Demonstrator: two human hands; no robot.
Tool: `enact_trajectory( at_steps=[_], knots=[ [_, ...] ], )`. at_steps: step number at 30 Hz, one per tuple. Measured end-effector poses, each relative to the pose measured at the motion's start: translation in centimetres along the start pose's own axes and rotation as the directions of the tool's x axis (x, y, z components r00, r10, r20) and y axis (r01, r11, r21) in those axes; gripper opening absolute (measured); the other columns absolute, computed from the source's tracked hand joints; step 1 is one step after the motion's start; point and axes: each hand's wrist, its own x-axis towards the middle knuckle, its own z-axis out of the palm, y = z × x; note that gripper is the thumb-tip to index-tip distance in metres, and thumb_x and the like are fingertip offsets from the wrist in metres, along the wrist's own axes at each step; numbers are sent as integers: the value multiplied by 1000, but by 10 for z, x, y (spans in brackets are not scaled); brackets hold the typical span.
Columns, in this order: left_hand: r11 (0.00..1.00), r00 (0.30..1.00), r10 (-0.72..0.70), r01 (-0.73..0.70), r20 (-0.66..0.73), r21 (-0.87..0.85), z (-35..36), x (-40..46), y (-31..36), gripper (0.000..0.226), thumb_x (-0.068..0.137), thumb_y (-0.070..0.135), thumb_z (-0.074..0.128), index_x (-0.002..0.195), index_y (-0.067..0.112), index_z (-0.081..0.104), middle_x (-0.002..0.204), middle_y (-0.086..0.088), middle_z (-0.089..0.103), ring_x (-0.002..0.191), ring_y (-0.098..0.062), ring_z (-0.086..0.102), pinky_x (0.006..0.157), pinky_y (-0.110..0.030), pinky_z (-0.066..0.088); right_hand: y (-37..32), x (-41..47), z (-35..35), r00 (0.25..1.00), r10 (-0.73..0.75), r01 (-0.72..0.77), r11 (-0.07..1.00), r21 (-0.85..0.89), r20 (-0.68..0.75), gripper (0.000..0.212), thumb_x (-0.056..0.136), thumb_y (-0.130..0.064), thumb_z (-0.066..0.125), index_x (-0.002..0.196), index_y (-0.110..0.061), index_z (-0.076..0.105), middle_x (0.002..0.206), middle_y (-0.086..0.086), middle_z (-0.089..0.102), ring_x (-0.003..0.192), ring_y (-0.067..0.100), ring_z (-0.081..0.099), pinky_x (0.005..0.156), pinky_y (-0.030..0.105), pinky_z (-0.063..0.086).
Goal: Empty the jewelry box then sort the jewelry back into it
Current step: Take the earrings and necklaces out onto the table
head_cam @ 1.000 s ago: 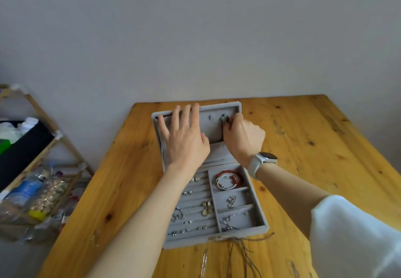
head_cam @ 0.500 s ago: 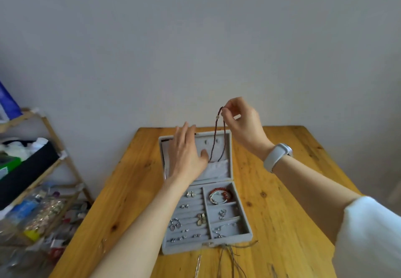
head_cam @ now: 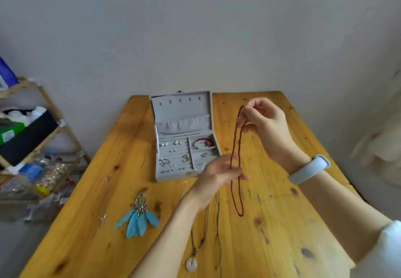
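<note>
A: Wooden table (head_cam: 271, 223), grey jewelry box (head_cam: 184, 138) open at twelve o'clock. Where's the red bead necklace (head_cam: 235, 151)?

B: Hanging at one o'clock, pinched at the top by the right hand (head_cam: 263, 123). The left hand (head_cam: 219, 174), fingers straight, steadies the strand midway.

A: Advice?

B: Lower it slowly beside the pendant necklace (head_cam: 196, 254), bottom loop first, so it won't tangle.

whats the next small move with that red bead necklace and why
Probably lower the red bead necklace onto bare table to the box's right. The right hand pinches its top, the left hand steadies the hanging loop, and other pieces from the jewelry box lie on the wood, so emptying seems underway.
</note>
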Motion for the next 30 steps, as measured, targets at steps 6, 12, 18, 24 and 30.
enact_trajectory(
  at_steps=[6,12,18,24,30],
  knots=[
    [978,978,-206,205,37,36,37,-57,-52,13,92,7,51,100,13,60,72,1,58,61,-10,61,58,-16,46,65,-64,-57,949,273,-273,962,23,-159,21,91,-2,45,81,-18,53,62,0,46,46,8,45,45,21,32],
    [918,960,-279,276,-32,284,56,-86,-80,33,92,7,51,124,11,49,83,2,59,71,-12,61,66,-21,52,109,-78,-78,896,389,-417,903,-104,-215,22,92,-3,42,84,-16,58,66,0,50,51,9,42,44,16,34],
    [692,984,-62,165,-169,703,60,-90,-97,42,89,21,55,130,25,45,99,8,65,91,-11,57,83,-25,44,150,-69,-55,943,332,-284,788,-546,-12,17,89,-3,47,95,-9,63,77,1,61,58,4,51,51,10,37],
    [432,978,166,42,-125,901,62,-88,-101,32,88,21,58,120,18,57,99,0,66,102,-19,51,87,-32,36,168,-56,-33,965,239,-93,695,-713,107,17,89,-10,50,95,-13,66,94,8,67,86,23,57,78,34,48],
    [223,957,265,54,-114,973,59,-94,-113,26,74,28,70,99,20,67,96,-2,62,88,-23,57,72,-39,45,178,-56,-28,974,132,76,584,-808,186,22,92,-14,49,106,-12,66,109,10,61,101,27,51,83,34,41]
  ],
)
